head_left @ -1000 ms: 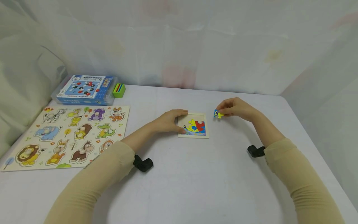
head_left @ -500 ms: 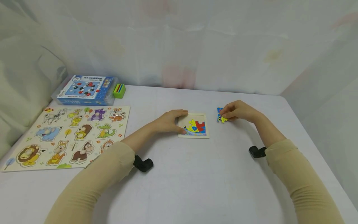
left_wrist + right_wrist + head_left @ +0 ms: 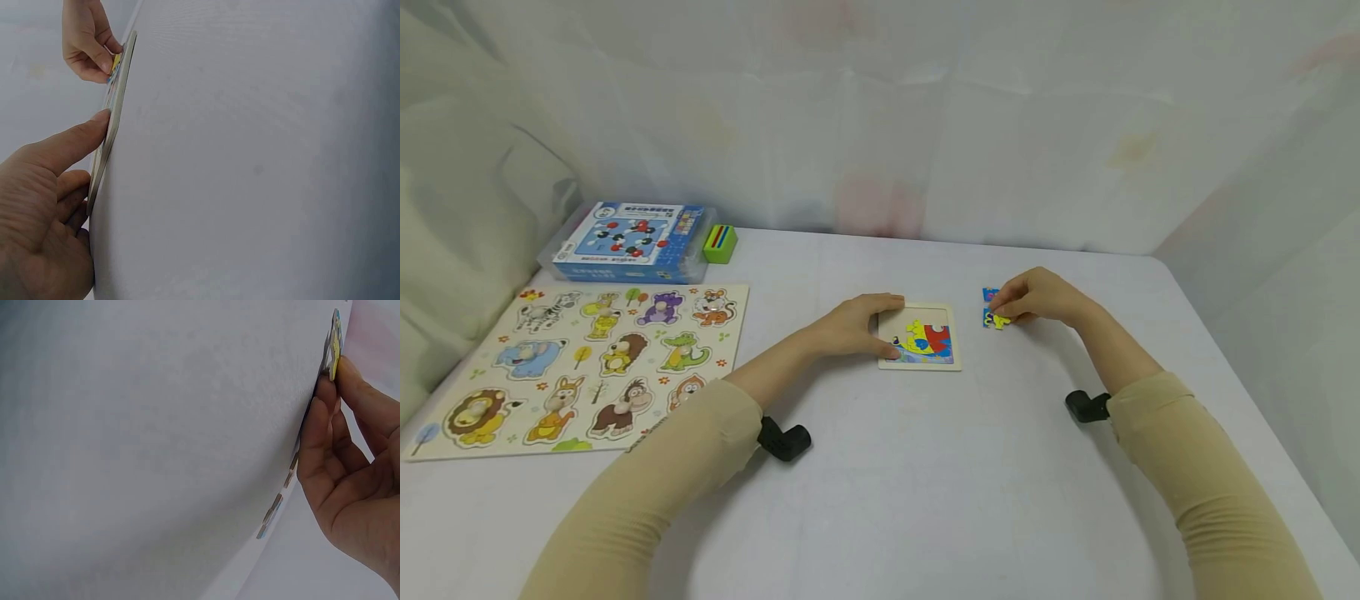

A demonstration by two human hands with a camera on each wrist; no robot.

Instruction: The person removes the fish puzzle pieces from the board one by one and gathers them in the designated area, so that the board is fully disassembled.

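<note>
My left hand (image 3: 850, 325) holds the left side of a small square wooden jigsaw tray (image 3: 957, 343), with the thumb at the near corner and fingers at the far one. Inside the tray lie joined yellow, red and blue jigsaw pieces (image 3: 936, 337). Right of it, my right hand (image 3: 1041, 297) pinches a yellow and blue jigsaw piece (image 3: 999, 320) between thumb and fingers; in the right wrist view this piece (image 3: 336, 347) stands tilted. A blue jigsaw piece (image 3: 990, 294) shows just beyond it. Other jigsaw pieces (image 3: 272, 512) lie beneath the right hand, hidden from the head view.
A large animal peg puzzle board (image 3: 580, 350) lies at the left, partly under the left forearm. Behind it stand a blue molecule-model box (image 3: 625, 242) and a small green block with coloured stripes (image 3: 720, 243). A white cloth covers the table (image 3: 910, 483), and curtains hang around it.
The right hand has shifted slightly right and nearer with the yellow and blue piece. A gap now shows between that piece and the blue one beyond. The left hand has stayed on the tray.
</note>
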